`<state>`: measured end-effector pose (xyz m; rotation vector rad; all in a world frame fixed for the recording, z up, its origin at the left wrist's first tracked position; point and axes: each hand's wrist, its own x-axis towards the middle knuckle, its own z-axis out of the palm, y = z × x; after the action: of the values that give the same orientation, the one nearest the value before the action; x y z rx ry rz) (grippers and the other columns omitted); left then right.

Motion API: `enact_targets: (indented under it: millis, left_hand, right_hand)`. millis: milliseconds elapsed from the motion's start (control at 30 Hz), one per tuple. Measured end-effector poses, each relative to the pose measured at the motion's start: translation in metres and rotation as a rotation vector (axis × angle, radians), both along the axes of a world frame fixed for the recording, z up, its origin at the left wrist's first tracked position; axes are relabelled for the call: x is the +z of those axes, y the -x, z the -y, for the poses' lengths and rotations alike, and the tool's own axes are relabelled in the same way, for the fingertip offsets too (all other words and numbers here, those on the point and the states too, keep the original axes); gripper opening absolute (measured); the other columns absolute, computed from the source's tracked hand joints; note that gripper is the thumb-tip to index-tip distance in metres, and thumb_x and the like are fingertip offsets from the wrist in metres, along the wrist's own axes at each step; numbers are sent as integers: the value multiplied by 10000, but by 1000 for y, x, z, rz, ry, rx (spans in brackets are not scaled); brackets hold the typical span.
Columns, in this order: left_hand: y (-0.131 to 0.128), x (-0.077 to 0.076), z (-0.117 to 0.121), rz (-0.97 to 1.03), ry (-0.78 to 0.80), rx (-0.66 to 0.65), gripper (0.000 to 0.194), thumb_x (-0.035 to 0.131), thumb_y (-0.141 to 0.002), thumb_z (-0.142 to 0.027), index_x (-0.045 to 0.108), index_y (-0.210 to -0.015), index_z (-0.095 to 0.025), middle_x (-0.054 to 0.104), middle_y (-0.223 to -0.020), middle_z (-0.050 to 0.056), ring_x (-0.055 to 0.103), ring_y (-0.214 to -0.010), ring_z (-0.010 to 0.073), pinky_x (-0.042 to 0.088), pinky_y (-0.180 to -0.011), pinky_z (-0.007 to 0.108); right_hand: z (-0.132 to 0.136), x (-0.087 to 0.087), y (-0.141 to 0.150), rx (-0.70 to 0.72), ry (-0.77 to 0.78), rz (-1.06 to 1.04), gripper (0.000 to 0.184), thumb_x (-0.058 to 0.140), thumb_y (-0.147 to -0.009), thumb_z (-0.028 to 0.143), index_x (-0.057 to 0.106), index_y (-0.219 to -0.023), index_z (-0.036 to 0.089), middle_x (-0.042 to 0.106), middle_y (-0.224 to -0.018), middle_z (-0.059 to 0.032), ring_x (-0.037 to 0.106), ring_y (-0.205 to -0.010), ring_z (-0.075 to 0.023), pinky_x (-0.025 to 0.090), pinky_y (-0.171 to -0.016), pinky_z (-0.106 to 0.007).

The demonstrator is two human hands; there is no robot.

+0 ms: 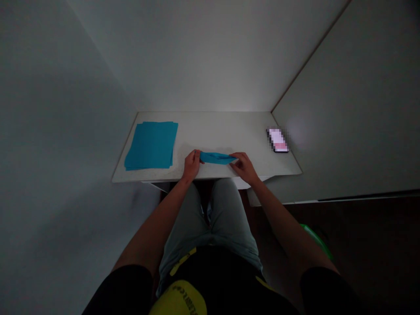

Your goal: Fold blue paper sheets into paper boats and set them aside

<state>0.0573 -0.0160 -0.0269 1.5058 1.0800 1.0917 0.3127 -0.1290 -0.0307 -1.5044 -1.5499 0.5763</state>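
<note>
My left hand (192, 165) and my right hand (243, 168) pinch opposite ends of a narrow, gathered teal cloth (216, 158), which is held low over the white table (210, 131) near its front edge. Whether the cloth touches the tabletop is hard to tell. Left of my left hand lies a flat stack of teal cloth or paper sheets (151, 145), slightly uneven at the edges and apart from both hands. A phone (278, 140) with a blurred screen lies face up at the table's right end, beyond my right hand.
Pale walls (203, 52) rise behind the table and on both sides, enclosing its back and ends. My knees in grey shorts (226, 214) sit just below the front edge. A green object (316, 239) lies on the dark floor at lower right.
</note>
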Motion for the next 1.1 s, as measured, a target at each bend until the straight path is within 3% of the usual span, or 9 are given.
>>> enact_targets:
  millis: [167, 267, 433, 600, 700, 867, 1000, 1100]
  left_hand:
    - [-1, -1, -1, 20, 30, 38, 537, 469, -1074, -701, 601, -864, -225, 629, -698, -2, 643, -650, 165, 519, -659, 286]
    - [-3, -1, 0, 89, 43, 58, 560, 434, -1061, -750, 598, -975, -221, 667, -823, 14, 657, -646, 150, 553, -662, 291]
    - [-5, -3, 1, 117, -16, 47, 577, 396, -1071, -742, 612, -1044, -208, 680, -966, 45, 634, -629, 119, 552, -642, 280]
    - [-2, -7, 1, 80, -49, 14, 585, 401, -1061, -736, 638, -1047, -201, 665, -903, 33, 619, -630, 127, 520, -622, 278]
    - [0, -10, 1, 35, -59, -16, 553, 395, -1076, -690, 655, -1049, -203, 661, -837, 22, 612, -627, 139, 498, -619, 285]
    - [1, -9, 2, -49, -90, -49, 474, 387, -1099, -592, 665, -1061, -211, 658, -783, 9, 617, -647, 158, 490, -655, 303]
    - [1, -8, 2, -88, -90, -54, 453, 385, -1100, -558, 671, -1033, -214, 660, -764, 5, 624, -650, 167, 495, -670, 315]
    - [1, -7, 2, -97, -99, -43, 450, 382, -1098, -551, 675, -1009, -221, 661, -758, 8, 629, -657, 176, 503, -672, 321]
  right_hand:
    - [6, 6, 1, 62, 13, 130, 389, 588, -1051, 561, 777, -1197, 254, 747, -1121, -102, 676, -797, -216, 595, -810, -393]
    - [14, 13, -3, 86, 81, 254, 353, 583, -1065, 531, 800, -1115, 257, 796, -1028, -83, 722, -818, -238, 582, -853, -394]
    - [36, 31, -20, -1, 187, 380, 301, 550, -1090, 408, 763, -1267, 290, 836, -1084, -59, 787, -904, -273, 578, -900, -400]
    - [39, 49, -42, -168, 260, 499, 359, 474, -1122, 358, 684, -1396, 258, 831, -890, -36, 802, -844, -267, 572, -831, -358]
    - [17, 62, -61, -296, 289, 570, 345, 473, -1134, 371, 686, -1373, 240, 811, -807, -31, 799, -832, -265, 550, -789, -333]
    - [-42, 76, -102, -501, 327, 585, 341, 479, -1134, 367, 706, -1341, 218, 789, -777, -63, 785, -828, -275, 536, -813, -349]
    - [-86, 68, -134, -608, 400, 516, 343, 513, -1114, 325, 708, -1353, 174, 786, -827, -122, 775, -963, -322, 544, -929, -424]
    - [-109, 54, -154, -634, 439, 440, 397, 453, -1139, 379, 712, -1322, 141, 785, -867, -155, 774, -959, -331, 555, -949, -471]
